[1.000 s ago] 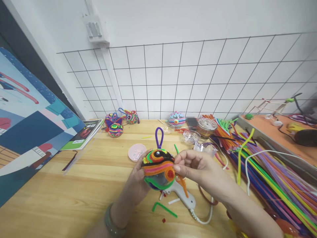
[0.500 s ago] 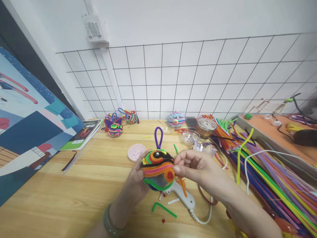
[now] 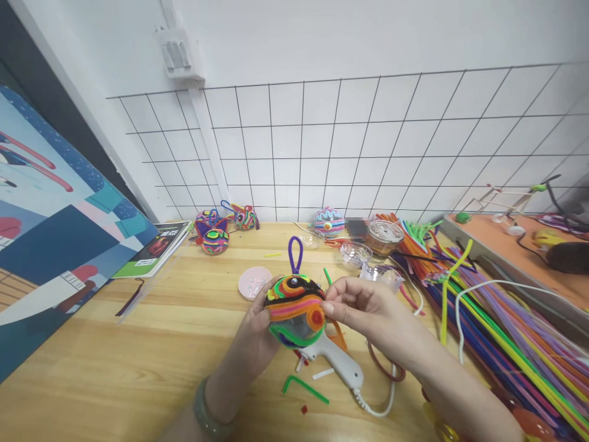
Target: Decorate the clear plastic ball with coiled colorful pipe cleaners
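My left hand (image 3: 257,325) is wrapped round the left side of a clear ball ornament (image 3: 297,310). Bands of coloured pipe cleaner in orange, pink, black, yellow and green cover much of it, and a purple loop (image 3: 295,255) rises from its top. At the ball's right edge, the thumb and forefinger of my right hand (image 3: 363,307) pinch an orange pipe cleaner (image 3: 339,336), whose loose length hangs below the fingers. Under the ball and partly hidden by it lies a white glue gun (image 3: 339,362). A bent green pipe cleaner piece (image 3: 306,389) rests in front.
A pink dish (image 3: 254,283) with small beads stands behind my left hand. Finished-looking balls (image 3: 215,239) sit at the back left, another (image 3: 329,221) at the back centre. Clear plastic shells (image 3: 355,253) and bundled pipe cleaners (image 3: 501,331) lie to the right; the glue gun's cord (image 3: 391,393) loops nearby.
The ball has tilted slightly in my left hand, and the loose orange strand shows in a different position under my right hand. Both hands keep their hold.
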A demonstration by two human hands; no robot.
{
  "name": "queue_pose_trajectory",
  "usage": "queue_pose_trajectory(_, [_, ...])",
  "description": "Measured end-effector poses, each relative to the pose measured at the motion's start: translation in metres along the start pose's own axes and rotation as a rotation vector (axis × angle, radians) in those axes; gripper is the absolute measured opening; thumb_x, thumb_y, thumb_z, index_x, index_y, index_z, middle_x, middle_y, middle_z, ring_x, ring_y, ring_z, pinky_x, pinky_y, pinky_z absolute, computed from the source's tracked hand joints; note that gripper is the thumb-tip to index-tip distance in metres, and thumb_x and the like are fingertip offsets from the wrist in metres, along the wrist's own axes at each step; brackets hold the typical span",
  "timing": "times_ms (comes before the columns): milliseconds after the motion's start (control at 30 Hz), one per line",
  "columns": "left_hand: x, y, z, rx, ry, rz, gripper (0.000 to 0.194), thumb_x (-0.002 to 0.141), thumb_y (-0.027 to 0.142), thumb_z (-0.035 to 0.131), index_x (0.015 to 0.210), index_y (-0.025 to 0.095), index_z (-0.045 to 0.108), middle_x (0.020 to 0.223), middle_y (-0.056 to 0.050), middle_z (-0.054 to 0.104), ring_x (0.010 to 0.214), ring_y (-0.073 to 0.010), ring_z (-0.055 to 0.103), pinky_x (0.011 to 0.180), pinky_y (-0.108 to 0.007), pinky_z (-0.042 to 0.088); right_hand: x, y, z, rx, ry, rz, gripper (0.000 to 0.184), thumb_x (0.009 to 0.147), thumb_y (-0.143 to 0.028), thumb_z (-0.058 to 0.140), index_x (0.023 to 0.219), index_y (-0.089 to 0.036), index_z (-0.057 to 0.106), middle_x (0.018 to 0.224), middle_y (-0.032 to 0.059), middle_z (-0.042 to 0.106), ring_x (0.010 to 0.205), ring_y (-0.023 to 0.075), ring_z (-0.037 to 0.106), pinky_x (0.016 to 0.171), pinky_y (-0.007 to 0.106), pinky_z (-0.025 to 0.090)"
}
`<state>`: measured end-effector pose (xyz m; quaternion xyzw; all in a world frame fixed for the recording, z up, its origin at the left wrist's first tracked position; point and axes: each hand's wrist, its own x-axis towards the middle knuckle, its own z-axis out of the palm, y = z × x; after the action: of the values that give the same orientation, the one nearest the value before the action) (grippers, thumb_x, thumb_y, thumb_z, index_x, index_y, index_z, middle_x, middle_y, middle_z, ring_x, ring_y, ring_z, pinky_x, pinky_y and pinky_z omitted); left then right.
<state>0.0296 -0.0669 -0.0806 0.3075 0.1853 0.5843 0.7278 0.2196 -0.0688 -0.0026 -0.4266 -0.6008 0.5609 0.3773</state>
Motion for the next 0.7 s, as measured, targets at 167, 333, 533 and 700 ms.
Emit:
queue_pose_trajectory(167, [0.000, -0.002, -0.006, -0.018, -0.025, -0.004, 0.051, 0.067, 0.033, 0.078, 0.114, 0.022, 0.064, 0.114, -0.009, 0.071, 0.102, -0.0284, 0.066, 0.091, -0.042, 0.051, 0.002, 0.000, -0.001, 0.038, -0.012, 0.020, 0.036, 0.067, -0.050, 0.078, 0.072, -0.018, 0.062, 0.064, -0.0016, 0.059, 0.059, 0.0097, 0.051, 0.055, 0.022, 0.042])
queue_pose_trajectory(333, [-0.002, -0.001, -0.008, 0.014, -0.010, -0.070, 0.041, 0.068, 0.031, 0.077, 0.106, 0.020, 0.068, 0.111, -0.009, 0.072, 0.099, -0.0278, 0.068, 0.087, -0.040, 0.052, -0.007, -0.007, 0.004, 0.098, -0.030, 0.076, 0.033, 0.061, -0.038, 0.085, 0.067, -0.019, 0.060, 0.060, -0.0036, 0.058, 0.056, 0.0085, 0.051, 0.051, 0.019, 0.041])
queue_pose_trajectory(533, [-0.004, 0.008, 0.001, 0.083, -0.097, -0.076, 0.039, 0.060, 0.029, 0.081, 0.097, 0.020, 0.071, 0.097, -0.006, 0.074, 0.094, -0.0305, 0.067, 0.089, -0.042, 0.049, -0.026, -0.016, 0.023, 0.003, -0.017, 0.058, 0.027, 0.070, -0.033, 0.078, 0.065, -0.019, 0.055, 0.057, -0.0052, 0.051, 0.052, 0.0073, 0.045, 0.048, 0.018, 0.037])
queue_pose_trajectory(700, [-0.002, 0.003, -0.007, -0.011, -0.203, -0.141, 0.040, 0.058, 0.045, 0.079, 0.087, 0.018, 0.073, 0.087, -0.007, 0.074, 0.087, -0.0309, 0.067, 0.088, -0.045, 0.049, -0.032, -0.019, 0.031, -0.076, -0.027, 0.005, 0.020, 0.075, -0.029, 0.069, 0.065, -0.020, 0.054, 0.055, -0.0054, 0.047, 0.049, 0.0073, 0.041, 0.045, 0.019, 0.033])
